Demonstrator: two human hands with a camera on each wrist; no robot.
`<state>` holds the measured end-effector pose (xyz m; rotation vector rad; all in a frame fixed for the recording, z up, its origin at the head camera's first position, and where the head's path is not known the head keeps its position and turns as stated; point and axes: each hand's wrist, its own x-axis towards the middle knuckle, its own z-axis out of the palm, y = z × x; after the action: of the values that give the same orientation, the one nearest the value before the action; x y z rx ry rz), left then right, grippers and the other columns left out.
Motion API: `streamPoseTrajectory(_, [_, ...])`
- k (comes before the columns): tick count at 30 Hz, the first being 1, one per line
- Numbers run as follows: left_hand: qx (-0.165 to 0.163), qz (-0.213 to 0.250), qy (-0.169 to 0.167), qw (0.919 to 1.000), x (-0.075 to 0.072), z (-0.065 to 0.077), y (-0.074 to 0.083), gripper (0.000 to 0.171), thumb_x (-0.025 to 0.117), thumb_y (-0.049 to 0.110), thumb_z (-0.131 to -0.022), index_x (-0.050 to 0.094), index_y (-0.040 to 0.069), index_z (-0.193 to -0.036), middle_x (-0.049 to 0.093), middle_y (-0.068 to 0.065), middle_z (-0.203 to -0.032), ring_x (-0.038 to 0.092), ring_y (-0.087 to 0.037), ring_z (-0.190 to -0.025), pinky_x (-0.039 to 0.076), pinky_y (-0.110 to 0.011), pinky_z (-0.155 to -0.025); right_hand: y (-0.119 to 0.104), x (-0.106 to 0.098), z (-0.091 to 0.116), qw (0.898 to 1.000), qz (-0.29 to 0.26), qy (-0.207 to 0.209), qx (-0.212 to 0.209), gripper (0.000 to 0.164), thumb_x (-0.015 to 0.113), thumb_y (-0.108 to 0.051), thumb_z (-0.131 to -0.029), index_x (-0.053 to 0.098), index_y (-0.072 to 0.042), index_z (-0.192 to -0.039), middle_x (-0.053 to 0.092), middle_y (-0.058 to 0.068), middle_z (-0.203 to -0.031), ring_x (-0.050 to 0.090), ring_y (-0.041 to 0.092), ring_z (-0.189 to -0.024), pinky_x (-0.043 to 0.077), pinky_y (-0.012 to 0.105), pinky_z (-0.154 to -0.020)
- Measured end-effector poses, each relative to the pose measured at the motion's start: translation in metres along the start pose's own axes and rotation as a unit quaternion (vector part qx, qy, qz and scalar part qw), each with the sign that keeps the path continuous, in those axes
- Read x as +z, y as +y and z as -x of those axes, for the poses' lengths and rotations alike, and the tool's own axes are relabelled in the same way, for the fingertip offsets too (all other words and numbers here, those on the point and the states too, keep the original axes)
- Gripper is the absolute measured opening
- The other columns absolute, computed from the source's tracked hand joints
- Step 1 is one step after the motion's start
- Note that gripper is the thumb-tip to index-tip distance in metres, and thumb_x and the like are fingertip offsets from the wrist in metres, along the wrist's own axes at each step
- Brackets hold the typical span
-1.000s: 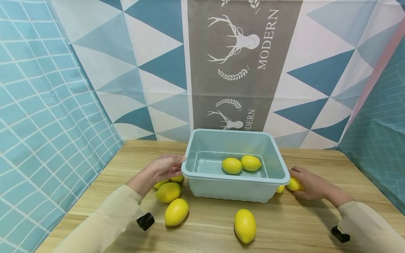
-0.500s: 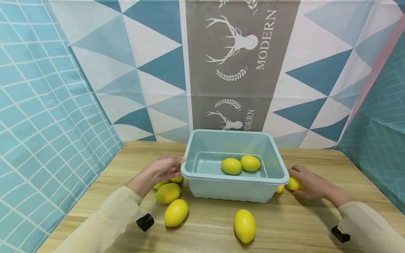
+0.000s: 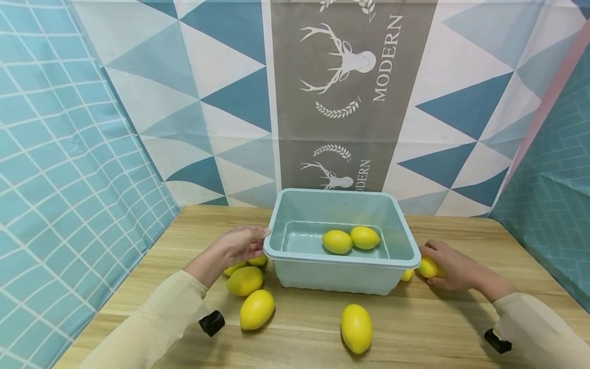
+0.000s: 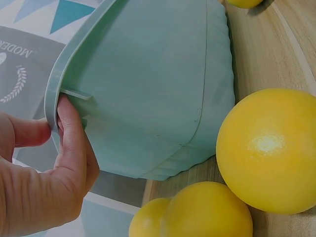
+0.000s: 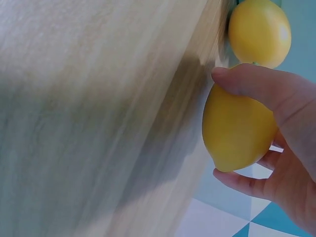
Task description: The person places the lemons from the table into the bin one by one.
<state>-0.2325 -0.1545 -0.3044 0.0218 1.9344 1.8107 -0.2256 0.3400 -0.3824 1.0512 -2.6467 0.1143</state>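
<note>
My left hand (image 3: 241, 243) grips the left rim of a pale blue-green plastic bin (image 3: 332, 277), thumb on the rim's outer top and fingers curled beneath its lip, as the left wrist view (image 4: 49, 182) shows. Two lemons, one at left (image 3: 337, 241) and one at right (image 3: 365, 238), lie on the bin's floor. Right of the bin, my right hand (image 3: 454, 269) holds a lemon (image 5: 239, 128) between thumb and fingers, close to the tabletop. Another lemon (image 5: 259, 32) sits beside it against the bin's side, mostly hidden in the head view.
Several lemons cluster below my left hand, including a near one (image 3: 257, 309) and one behind it (image 3: 245, 281). A single lemon (image 3: 356, 329) lies in front of the bin on the wooden table (image 3: 304, 338). Patterned sheets (image 3: 230, 102) rise behind and at both sides.
</note>
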Motion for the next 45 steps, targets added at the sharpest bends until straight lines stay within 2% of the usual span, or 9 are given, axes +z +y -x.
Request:
streamPoseTrajectory(11, [0.002,0.004,0.003,1.0000,0.001,0.001,0.001,0.046,0.045,0.020,-0.102,0.040,-0.011,-0.135,0.061,-0.001,-0.090,0.059,-0.005,-0.073,0.056,-0.014,-0.069,0.000,-0.010,-0.002,1.000,0.005,0.014,-0.021,0.058,0.090,-0.017,-0.056,0.061,-0.017,-0.107,0.051,-0.008,-0.091,0.042,0.003,-0.080,0.045,0.024,-0.063])
streamPoseTrajectory(18, [0.000,0.006,0.011,0.9999,0.002,0.001,0.000,0.045,0.045,0.020,-0.102,0.041,-0.010,-0.135,0.061,-0.002,-0.091,0.058,-0.006,-0.074,0.056,-0.014,-0.069,-0.002,-0.016,-0.002,1.000,-0.002,0.015,-0.009,0.053,0.089,-0.019,-0.059,0.061,-0.019,-0.104,0.051,-0.009,-0.090,0.041,0.001,-0.079,0.043,0.020,-0.061])
streamPoseTrajectory(29, [0.004,-0.003,0.011,0.9999,0.002,0.002,0.000,0.044,0.046,0.020,-0.102,0.041,-0.011,-0.133,0.062,-0.003,-0.091,0.059,-0.006,-0.074,0.056,-0.015,-0.070,0.000,-0.022,-0.003,0.999,0.017,0.029,-0.013,0.055,0.090,-0.013,-0.054,0.062,-0.021,-0.101,0.052,-0.010,-0.090,0.042,0.003,-0.080,0.045,0.023,-0.064])
streamPoseTrajectory(34, [0.002,-0.002,0.012,0.9999,0.002,0.001,-0.001,0.045,0.046,0.020,-0.102,0.041,-0.011,-0.134,0.061,-0.003,-0.091,0.059,-0.007,-0.074,0.056,-0.015,-0.069,0.002,-0.024,-0.004,0.999,0.027,0.038,-0.023,0.056,0.091,-0.012,-0.052,0.063,-0.018,-0.101,0.053,-0.009,-0.091,0.044,0.004,-0.081,0.048,0.025,-0.065])
streamPoseTrajectory(39, [0.003,-0.001,0.011,0.9999,0.001,0.002,-0.001,0.046,0.046,0.020,-0.102,0.040,-0.012,-0.135,0.062,-0.003,-0.092,0.059,-0.006,-0.074,0.056,-0.014,-0.070,0.001,-0.029,-0.007,0.999,0.029,0.026,-0.011,0.056,0.091,-0.013,-0.053,0.065,-0.016,-0.102,0.054,-0.008,-0.091,0.044,0.005,-0.082,0.049,0.025,-0.065])
streamPoseTrajectory(45, [0.001,-0.004,0.014,0.9999,0.001,0.000,-0.001,0.047,0.046,0.020,-0.102,0.041,-0.011,-0.135,0.061,-0.004,-0.096,0.058,-0.007,-0.076,0.056,-0.015,-0.072,0.001,-0.036,-0.009,0.999,0.041,0.016,0.003,0.054,0.090,-0.013,-0.054,0.063,-0.018,-0.101,0.054,-0.007,-0.091,0.045,0.006,-0.081,0.050,0.027,-0.066])
